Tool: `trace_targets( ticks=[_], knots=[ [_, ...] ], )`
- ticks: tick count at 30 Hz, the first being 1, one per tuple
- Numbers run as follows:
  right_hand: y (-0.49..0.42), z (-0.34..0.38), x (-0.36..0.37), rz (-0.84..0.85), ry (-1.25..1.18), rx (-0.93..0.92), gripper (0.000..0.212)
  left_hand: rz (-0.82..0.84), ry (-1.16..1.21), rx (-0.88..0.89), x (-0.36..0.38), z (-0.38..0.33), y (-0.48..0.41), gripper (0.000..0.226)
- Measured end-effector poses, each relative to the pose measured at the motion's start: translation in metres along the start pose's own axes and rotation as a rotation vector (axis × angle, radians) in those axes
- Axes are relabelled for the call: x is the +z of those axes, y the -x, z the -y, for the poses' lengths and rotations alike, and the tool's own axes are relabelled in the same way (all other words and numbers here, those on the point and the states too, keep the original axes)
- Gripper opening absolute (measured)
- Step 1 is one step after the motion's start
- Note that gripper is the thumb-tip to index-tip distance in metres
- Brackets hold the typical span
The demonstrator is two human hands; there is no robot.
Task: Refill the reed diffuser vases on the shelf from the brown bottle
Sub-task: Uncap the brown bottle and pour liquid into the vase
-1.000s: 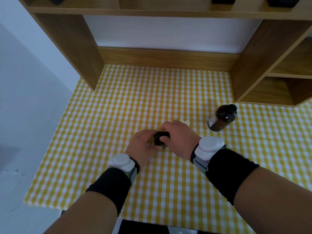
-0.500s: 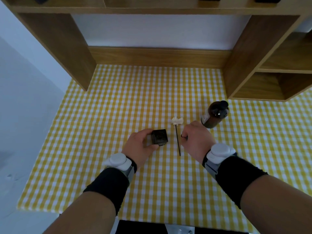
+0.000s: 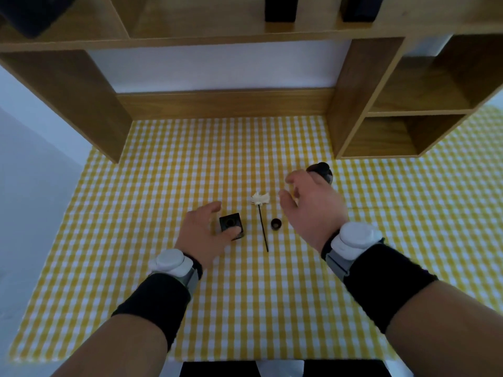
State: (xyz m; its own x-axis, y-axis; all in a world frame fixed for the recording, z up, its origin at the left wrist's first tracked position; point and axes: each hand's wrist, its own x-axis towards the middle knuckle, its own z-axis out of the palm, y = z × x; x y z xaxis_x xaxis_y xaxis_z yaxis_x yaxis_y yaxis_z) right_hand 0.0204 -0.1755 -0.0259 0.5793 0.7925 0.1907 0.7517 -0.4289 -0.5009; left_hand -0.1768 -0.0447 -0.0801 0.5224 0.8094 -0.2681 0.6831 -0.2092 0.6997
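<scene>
The right hand [image 3: 313,205] covers most of the brown bottle [image 3: 322,171], leaving only its dark top showing past the fingers; the hand is motion-blurred, so whether it touches the bottle cannot be told. The left hand's thumb [image 3: 232,232] hides the near corner of the small black square vase [image 3: 230,223]. Three dark objects on the shelf [image 3: 217,31] are cut off by the top edge: one at left [image 3: 32,14], one centre [image 3: 281,8], one right [image 3: 360,8]. Both forearms run out of the bottom edge.
</scene>
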Motion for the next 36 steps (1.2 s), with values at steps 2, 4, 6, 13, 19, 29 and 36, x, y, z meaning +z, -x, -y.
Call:
trace_targets(
  ticks=[2,4,6,13,19,29,36],
  knots=[
    [-0.01,-0.005,-0.015,-0.118,0.124,-0.021,0.036,-0.035,-0.038,0.069,0.003,-0.013,-0.001,0.068],
    [-0.02,-0.016,-0.028,-0.093,0.322,0.013,0.042,-0.046,-0.057,0.119,0.008,-0.028,-0.002,0.066],
    [-0.03,-0.025,-0.033,0.089,0.421,0.075,0.039,-0.04,-0.069,0.165,0.012,-0.039,-0.003,0.064],
    [-0.033,-0.026,-0.042,0.305,0.335,0.103,0.032,0.125,-0.048,0.234,0.035,-0.079,-0.004,0.071],
    [-0.024,-0.012,-0.056,0.289,0.223,0.091,0.043,0.249,0.003,0.206,0.051,-0.104,0.0,0.064],
    [-0.019,-0.007,-0.076,0.323,0.134,-0.187,0.019,0.179,0.102,0.27,0.045,-0.115,0.009,0.043],
    [-0.022,0.004,-0.088,0.377,0.211,-0.079,0.031,0.161,0.08,0.261,0.033,-0.108,0.006,0.044]
  ],
)
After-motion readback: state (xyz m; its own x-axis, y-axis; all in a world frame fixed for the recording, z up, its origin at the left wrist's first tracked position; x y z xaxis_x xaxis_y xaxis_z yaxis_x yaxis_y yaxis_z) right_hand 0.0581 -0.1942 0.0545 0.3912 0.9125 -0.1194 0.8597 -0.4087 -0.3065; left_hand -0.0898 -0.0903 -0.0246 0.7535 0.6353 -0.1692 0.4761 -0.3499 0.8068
